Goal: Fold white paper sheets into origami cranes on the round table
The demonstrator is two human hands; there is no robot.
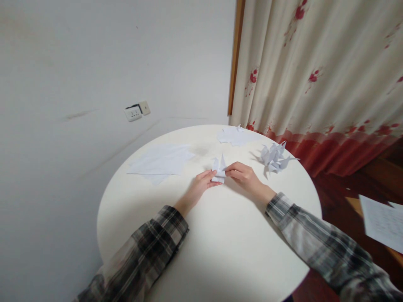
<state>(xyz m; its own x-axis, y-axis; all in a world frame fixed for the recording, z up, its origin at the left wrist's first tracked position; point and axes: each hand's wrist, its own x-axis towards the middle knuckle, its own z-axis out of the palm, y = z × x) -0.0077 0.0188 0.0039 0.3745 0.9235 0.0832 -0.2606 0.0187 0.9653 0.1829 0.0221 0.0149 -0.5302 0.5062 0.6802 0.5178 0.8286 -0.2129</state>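
A small folded white paper crane (219,172) is held between my two hands, just above the white round table (217,235). Two narrow points of the paper stick up from it. My left hand (203,183) pinches its left side, with the thumb on top and fingers beneath. From the right, my right hand (242,174) grips its edge between thumb and fingers; the fingertips partly hide the paper there. To the right of my right hand lies a pile of folded paper cranes (273,157), their pointed tips sticking out.
A stack of white paper sheets (160,161) lies on the table's left. More white paper (237,136) lies at the far edge. A wall with a socket (133,113) stands behind, and a flowered curtain (315,79) hangs at right. A written sheet (382,222) is off the table, far right.
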